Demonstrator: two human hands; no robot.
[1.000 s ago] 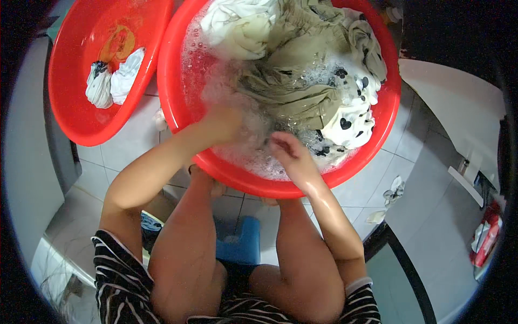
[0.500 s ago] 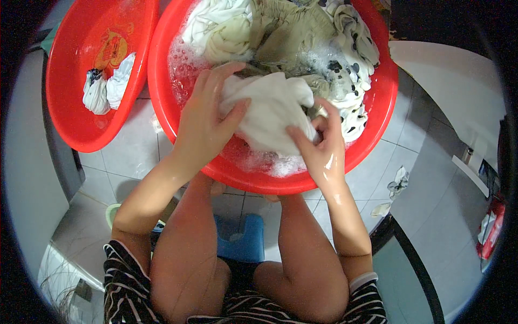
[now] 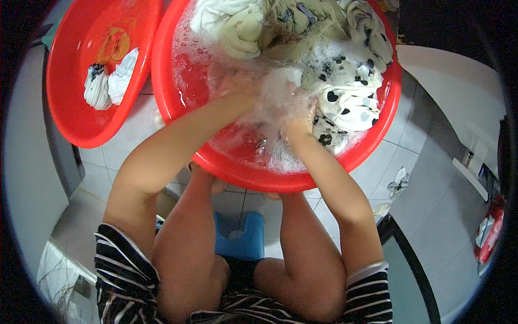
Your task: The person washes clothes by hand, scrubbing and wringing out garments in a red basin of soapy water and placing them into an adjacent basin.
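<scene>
The big red basin (image 3: 264, 184) is smooth, round plastic with a thick rim. Half a second ago a white cloth (image 3: 292, 75) was up above its water between two hands; now it has gone down into the churned suds near the basin's middle. To the big basin's left stands a smaller basin (image 3: 67, 110), glossy, red and oval. Along the big basin's far side, a soaked khaki garment (image 3: 283, 24) bunches in soft creases. At its right, a white fabric with black hearts (image 3: 350, 110) lies in wet, rounded folds, more of it showing than before. The white cloth is only a pale patch (the splash blurs the rest). The left hand (image 3: 247, 93) and right hand (image 3: 298, 123) are plunged in beside it; I can't tell how far open either grip is, or what it holds. Two twisted wads (image 3: 98, 90) rest in the smaller basin.
</scene>
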